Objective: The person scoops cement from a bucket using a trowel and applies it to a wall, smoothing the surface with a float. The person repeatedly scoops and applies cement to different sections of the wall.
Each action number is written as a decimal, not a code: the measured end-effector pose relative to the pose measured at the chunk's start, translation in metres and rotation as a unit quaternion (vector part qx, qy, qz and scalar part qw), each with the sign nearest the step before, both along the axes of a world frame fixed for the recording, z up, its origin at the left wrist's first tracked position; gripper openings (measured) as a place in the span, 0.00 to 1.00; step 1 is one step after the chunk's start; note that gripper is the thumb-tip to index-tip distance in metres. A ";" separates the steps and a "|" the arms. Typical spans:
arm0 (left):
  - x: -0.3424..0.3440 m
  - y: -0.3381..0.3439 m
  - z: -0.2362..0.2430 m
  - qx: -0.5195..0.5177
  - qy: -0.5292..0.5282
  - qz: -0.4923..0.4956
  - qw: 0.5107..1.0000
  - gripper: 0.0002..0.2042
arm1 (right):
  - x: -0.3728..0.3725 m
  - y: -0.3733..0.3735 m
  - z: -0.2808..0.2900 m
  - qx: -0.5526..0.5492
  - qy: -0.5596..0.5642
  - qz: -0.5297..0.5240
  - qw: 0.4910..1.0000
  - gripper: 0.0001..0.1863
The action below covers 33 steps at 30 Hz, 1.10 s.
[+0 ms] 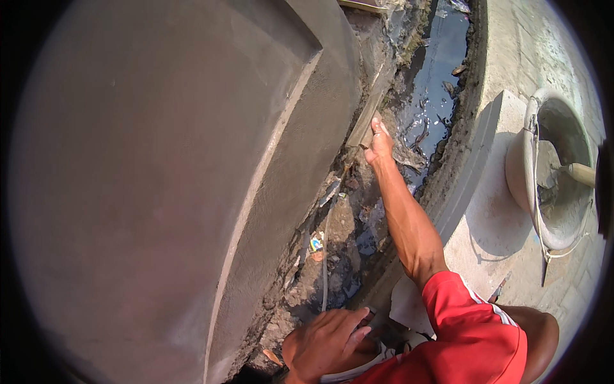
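Treat grey board (365, 121) as likely rigid and light, holding near its six-o'clock end, where clasped in the right grip (380, 142).

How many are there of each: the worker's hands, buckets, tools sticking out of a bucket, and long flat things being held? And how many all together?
Left hand and right hand: 2
Bucket: 1
Wooden-handled tool in the bucket: 1
Long flat piece being held: 1
Total: 5
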<state>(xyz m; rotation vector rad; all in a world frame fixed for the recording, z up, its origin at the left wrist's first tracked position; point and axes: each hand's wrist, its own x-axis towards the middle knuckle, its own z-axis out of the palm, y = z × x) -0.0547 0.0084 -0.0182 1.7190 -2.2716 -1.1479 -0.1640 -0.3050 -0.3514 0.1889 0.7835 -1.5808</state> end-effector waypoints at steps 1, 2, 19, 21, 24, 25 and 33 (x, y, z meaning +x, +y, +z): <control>0.000 0.000 0.000 -0.004 0.003 -0.001 1.000 0.16 | 0.004 -0.004 -0.004 -0.009 -0.012 0.012 1.000 0.28; -0.001 0.000 -0.002 -0.009 0.008 -0.004 1.000 0.16 | 0.007 -0.008 -0.007 -0.014 -0.008 0.010 1.000 0.27; -0.014 0.004 0.004 -0.052 0.089 -0.057 0.993 0.18 | 0.091 0.155 0.219 -0.307 0.130 0.136 0.933 0.29; -0.017 0.007 0.011 -0.064 0.092 -0.074 0.991 0.18 | 0.087 0.168 0.208 -0.247 -0.031 0.127 0.960 0.27; -0.010 -0.006 0.049 -0.122 0.128 -0.146 0.973 0.15 | 0.060 0.167 0.189 -0.237 -0.185 0.134 0.944 0.24; -0.007 0.003 0.049 -0.117 0.137 -0.126 0.976 0.16 | 0.056 0.164 0.191 -0.233 -0.202 0.143 0.940 0.23; 0.011 0.067 0.031 -0.110 0.160 -0.051 0.980 0.19 | 0.023 0.146 0.231 -0.312 0.332 0.226 0.861 0.24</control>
